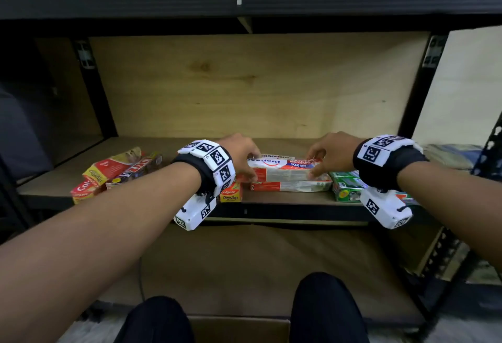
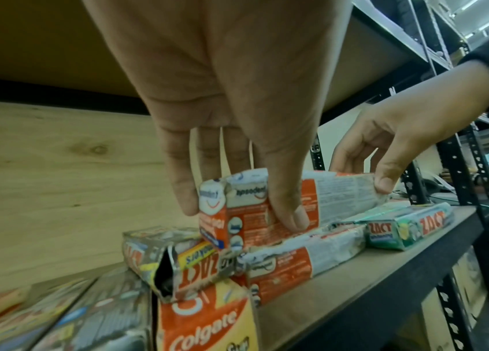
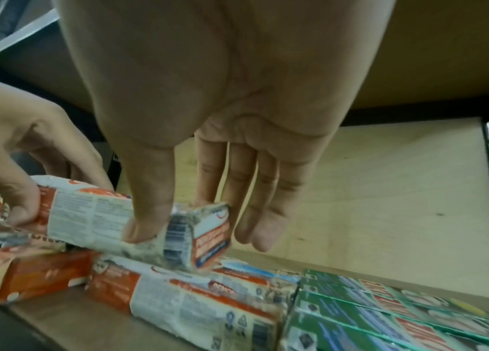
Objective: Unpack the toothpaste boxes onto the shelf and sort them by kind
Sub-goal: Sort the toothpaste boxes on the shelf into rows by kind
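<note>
A white-and-red Pepsodent box (image 1: pixel 282 170) (image 2: pixel 342 190) (image 3: pixel 93 213) lies crosswise on top of other Pepsodent boxes (image 1: pixel 290 186) (image 3: pixel 192 299) at the middle of the shelf. My left hand (image 1: pixel 254 164) (image 2: pixel 240 213) pinches its left end between thumb and fingers. My right hand (image 1: pixel 313 164) (image 3: pixel 195 228) pinches its right end the same way. Green Zact boxes (image 1: pixel 347 185) (image 3: pixel 387 315) lie side by side just right of that stack. A loose pile of red-and-yellow Colgate boxes (image 1: pixel 95 177) (image 2: pixel 207 325) and silver Zact boxes (image 1: pixel 135 171) (image 2: pixel 177 263) lies to the left.
The wooden shelf board (image 1: pixel 271 198) has a plywood back wall and black uprights at both sides. A black beam (image 1: pixel 244 0) of the shelf above runs overhead. An open cardboard box (image 1: pixel 239 329) stands on the floor between my knees.
</note>
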`<state>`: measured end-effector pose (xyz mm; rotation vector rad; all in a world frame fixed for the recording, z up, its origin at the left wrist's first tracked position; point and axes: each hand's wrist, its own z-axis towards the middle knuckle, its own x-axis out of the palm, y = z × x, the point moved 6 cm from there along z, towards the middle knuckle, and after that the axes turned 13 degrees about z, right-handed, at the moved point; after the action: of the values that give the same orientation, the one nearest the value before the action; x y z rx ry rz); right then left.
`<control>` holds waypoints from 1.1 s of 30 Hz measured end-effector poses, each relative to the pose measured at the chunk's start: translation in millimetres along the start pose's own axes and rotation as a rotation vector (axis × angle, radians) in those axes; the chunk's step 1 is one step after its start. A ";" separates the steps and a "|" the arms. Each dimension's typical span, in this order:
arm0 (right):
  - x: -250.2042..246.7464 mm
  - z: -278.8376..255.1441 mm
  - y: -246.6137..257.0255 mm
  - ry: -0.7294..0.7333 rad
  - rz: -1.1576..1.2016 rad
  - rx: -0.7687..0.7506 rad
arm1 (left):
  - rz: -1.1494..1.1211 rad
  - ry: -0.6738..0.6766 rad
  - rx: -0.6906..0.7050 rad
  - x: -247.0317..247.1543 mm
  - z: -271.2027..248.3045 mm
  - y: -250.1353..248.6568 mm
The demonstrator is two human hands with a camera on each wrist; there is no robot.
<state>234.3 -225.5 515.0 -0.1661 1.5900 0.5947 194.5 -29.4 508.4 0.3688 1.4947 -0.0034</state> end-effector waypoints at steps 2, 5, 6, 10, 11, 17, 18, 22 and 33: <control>9.3 -0.5 -6.9 0.053 -0.058 0.024 | 0.009 0.018 0.027 7.4 1.0 -9.0; 22.1 -0.6 -12.9 0.110 -0.078 0.033 | 0.039 0.028 0.047 19.0 4.2 -16.9; 25.7 -0.1 -14.6 0.124 -0.080 0.041 | 0.037 0.028 0.048 22.0 5.8 -18.5; 33.8 4.4 -22.7 0.139 -0.099 0.056 | 0.036 0.038 0.051 27.1 10.7 -25.3; 34.6 5.5 -25.1 0.139 -0.104 0.061 | 0.039 0.041 0.060 28.2 11.8 -28.0; 42.0 9.2 -37.0 0.183 -0.148 0.080 | 0.031 0.043 0.086 38.7 20.4 -41.0; 42.6 9.7 -37.9 0.180 -0.144 0.070 | 0.026 0.025 0.093 37.3 21.8 -42.4; 41.1 13.7 -39.2 0.142 -0.094 0.024 | 0.072 -0.019 0.142 32.9 25.5 -51.0; 27.6 61.6 -20.6 0.053 0.123 0.000 | 0.090 -0.067 0.137 48.1 32.7 -56.1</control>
<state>294.7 -207.7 483.1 -0.0847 1.6597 0.6909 217.6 -79.5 449.4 0.5407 1.4140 -0.0466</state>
